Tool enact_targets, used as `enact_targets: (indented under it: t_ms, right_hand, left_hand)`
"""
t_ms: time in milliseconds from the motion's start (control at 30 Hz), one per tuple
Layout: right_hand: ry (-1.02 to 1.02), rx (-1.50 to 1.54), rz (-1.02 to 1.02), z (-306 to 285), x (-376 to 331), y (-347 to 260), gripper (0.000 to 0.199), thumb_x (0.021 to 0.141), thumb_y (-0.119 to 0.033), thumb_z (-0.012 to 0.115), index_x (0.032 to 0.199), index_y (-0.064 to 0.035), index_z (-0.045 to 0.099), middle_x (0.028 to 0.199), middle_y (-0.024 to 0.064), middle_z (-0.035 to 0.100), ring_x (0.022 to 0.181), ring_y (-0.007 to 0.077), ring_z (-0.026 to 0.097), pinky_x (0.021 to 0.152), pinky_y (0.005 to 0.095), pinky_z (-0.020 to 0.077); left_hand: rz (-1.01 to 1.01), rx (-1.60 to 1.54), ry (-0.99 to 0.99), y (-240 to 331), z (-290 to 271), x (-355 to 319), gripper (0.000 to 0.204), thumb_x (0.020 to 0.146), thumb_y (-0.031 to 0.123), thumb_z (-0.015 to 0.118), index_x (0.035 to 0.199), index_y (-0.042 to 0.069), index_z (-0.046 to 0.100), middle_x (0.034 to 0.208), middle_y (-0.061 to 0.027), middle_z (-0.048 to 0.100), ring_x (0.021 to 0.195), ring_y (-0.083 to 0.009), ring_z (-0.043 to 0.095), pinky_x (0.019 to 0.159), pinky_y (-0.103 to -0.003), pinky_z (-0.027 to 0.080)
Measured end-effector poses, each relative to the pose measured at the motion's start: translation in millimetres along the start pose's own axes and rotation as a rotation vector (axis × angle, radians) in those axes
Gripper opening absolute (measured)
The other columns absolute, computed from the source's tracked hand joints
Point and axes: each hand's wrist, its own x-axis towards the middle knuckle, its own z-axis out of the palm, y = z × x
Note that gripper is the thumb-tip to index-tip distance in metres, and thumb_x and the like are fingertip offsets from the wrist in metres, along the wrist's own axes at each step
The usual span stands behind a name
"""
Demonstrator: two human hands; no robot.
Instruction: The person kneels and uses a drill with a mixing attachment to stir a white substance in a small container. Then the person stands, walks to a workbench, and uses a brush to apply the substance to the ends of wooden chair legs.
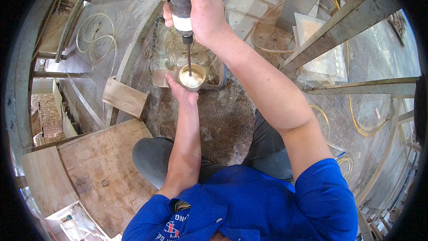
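Hands at a small cup, drill poised above.

Left hand (178, 90) grips the round cup (192, 78) of pale paste on the concrete floor (223, 120), just ahead of the knees. Beyond, right hand (203, 6) clenches the power drill (180, 4), its bit (189, 60) upright, tip dipping straight into the cup. No labels show.
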Motion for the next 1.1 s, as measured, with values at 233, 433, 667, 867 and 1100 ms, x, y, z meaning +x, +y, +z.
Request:
enact_targets:
  t_ms: [233,433,667,867,1100]
  right_hand:
    - [-0.034,0.021,-0.183,-15.5,-1.6,-4.6,0.046,0.084,-0.049,0.058,0.074,-0.0043,0.056,0.057,0.0038,0.054,0.047,0.0121,0.054,0.044,0.0251,0.0452]
    - [-0.036,0.031,-0.222,-12.4,-2.8,-5.3,0.049,0.082,-0.051,0.06,0.071,-0.0032,0.056,0.055,0.0036,0.053,0.046,0.0119,0.055,0.043,0.0255,0.0453]
    - [-0.003,0.037,-0.099,-13.2,-2.4,-5.8,0.041,0.087,-0.044,0.056,0.075,-0.0057,0.056,0.057,0.003,0.053,0.047,0.0113,0.052,0.044,0.0247,0.044]
    - [-0.015,0.036,-0.107,-13.1,-2.7,-7.0,0.04,0.087,-0.044,0.056,0.075,-0.0057,0.056,0.057,0.0031,0.053,0.047,0.0115,0.052,0.044,0.0247,0.044]
    - [-0.006,0.037,-0.103,-14.8,-2.4,-6.2,0.041,0.087,-0.044,0.056,0.074,-0.0055,0.056,0.057,0.0034,0.054,0.047,0.0117,0.053,0.045,0.0246,0.0438]
  left_hand:
    - [-0.011,0.017,-0.056,-15.5,14.7,-7.2,0.063,0.088,0.06,0.038,0.13,0.013,0.04,0.125,-0.0093,0.049,0.115,-0.027,0.048,0.098,-0.044,0.038]
    - [-0.011,0.023,-0.051,-13.7,12.6,-6.4,0.062,0.088,0.059,0.038,0.129,0.013,0.041,0.125,-0.0085,0.05,0.115,-0.0263,0.048,0.098,-0.044,0.038]
    - [-0.016,0.04,-0.034,-14.4,14.3,-7.1,0.059,0.09,0.06,0.033,0.126,0.014,0.044,0.125,-0.0073,0.051,0.112,-0.0266,0.05,0.098,-0.044,0.037]
    - [-0.011,0.013,-0.034,-13.7,14.0,-7.7,0.06,0.089,0.059,0.037,0.127,0.013,0.043,0.123,-0.008,0.052,0.112,-0.0262,0.05,0.097,-0.043,0.039]
    - [-0.021,0.01,-0.025,-15.3,18.2,-11.7,0.061,0.089,0.059,0.037,0.128,0.012,0.041,0.124,-0.0079,0.051,0.113,-0.0259,0.05,0.097,-0.043,0.039]
